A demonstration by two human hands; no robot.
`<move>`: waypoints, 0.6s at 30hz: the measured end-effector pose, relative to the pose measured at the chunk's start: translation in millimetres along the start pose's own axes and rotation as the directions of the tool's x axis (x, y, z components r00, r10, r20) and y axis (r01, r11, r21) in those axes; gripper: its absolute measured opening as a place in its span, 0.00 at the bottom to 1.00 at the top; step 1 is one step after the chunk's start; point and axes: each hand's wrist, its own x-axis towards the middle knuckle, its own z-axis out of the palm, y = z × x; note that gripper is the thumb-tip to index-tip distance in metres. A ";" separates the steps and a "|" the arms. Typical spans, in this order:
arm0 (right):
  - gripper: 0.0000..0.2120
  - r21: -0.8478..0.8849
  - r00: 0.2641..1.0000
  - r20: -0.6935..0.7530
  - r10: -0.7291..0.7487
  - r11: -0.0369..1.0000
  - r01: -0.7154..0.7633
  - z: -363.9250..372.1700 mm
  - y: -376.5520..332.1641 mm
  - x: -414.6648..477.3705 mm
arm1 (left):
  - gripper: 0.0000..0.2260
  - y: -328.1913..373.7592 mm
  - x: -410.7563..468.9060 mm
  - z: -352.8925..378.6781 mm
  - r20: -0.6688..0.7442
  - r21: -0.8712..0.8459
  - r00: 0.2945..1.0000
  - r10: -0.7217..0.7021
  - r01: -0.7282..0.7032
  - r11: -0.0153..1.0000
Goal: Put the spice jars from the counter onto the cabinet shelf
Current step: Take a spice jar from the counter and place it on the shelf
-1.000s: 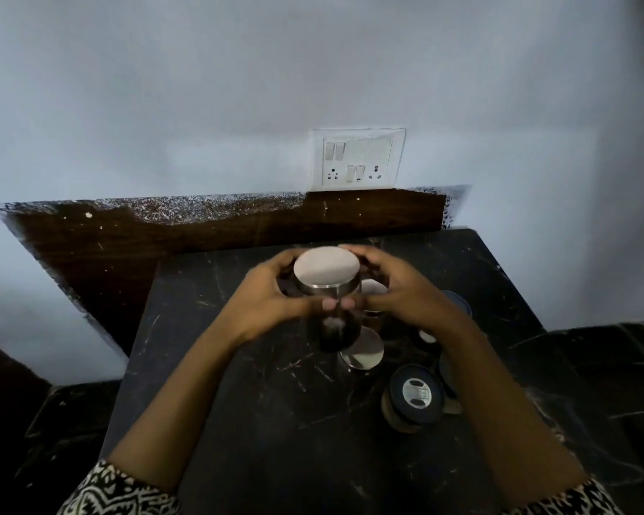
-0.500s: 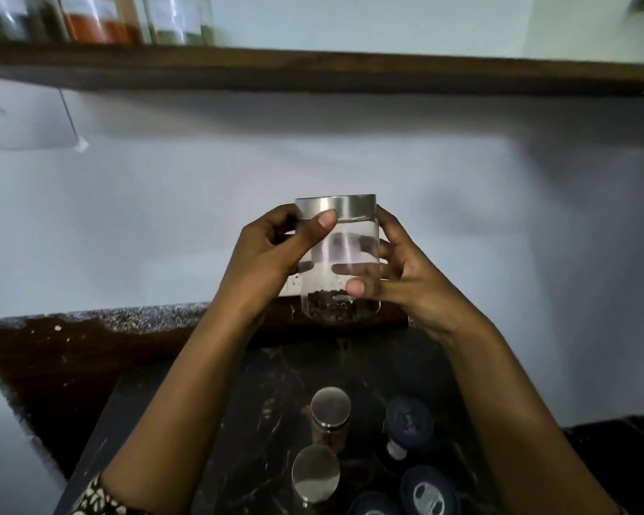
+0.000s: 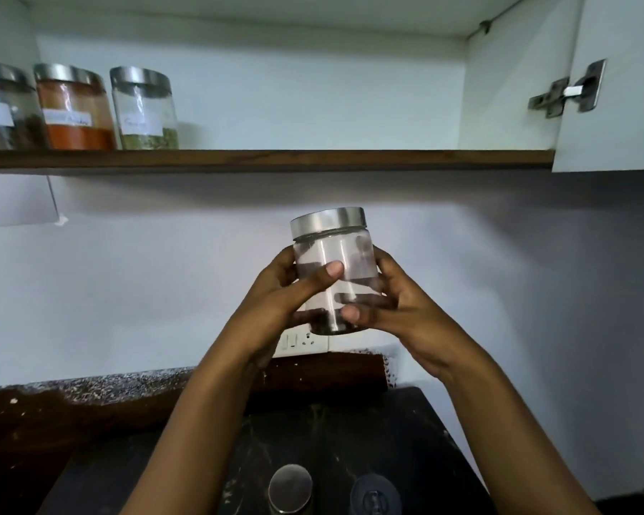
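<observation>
Spice jar (image 3: 333,276) near-upright, lid up, between both hands

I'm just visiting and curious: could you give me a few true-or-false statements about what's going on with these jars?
1. The left hand and the right hand together hold one clear jar with a metal lid. True.
2. The clear jar stands on the shelf. False: it is held in the air, below the shelf.
3. At the shelf's left end stand three jars. True.
4. The clear jar is full to the top. False: it is mostly see-through, with only a little dark content at the bottom.
5. No jars are on the counter. False: a silver-lidded jar and a dark-lidded jar show there.
</observation>
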 end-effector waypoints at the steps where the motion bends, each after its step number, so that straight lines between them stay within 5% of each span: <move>1: 0.44 -0.024 0.999 -0.045 -0.007 1.000 0.006 -2.0 -1.0 -0.6 | 0.30 -0.2 0.7 7.7 -0.024 0.017 1.000 0.000 0.001 1.000; 7: 0.46 -0.172 0.985 -0.152 -0.083 0.984 0.056 -9.2 -10.7 -9.6 | 0.33 -0.3 6.3 31.0 -0.103 0.049 0.992 0.067 -0.062 0.997; 11: 0.42 -0.032 0.995 -0.099 -0.033 0.999 0.030 -31.6 -15.5 -11.5 | 0.23 2.9 14.6 26.3 -0.021 -0.129 1.000 0.021 -0.024 0.991; 15: 0.38 0.072 0.999 -0.049 0.003 0.997 0.001 -39.6 -15.6 -12.2 | 0.27 0.9 18.5 34.1 0.067 -0.349 0.996 -0.054 0.074 0.934; 18: 0.39 0.015 0.984 -0.179 -0.022 1.000 0.025 -39.0 -13.1 -13.2 | 0.23 -1.8 16.2 47.3 -0.058 -0.265 0.997 -0.053 0.036 0.964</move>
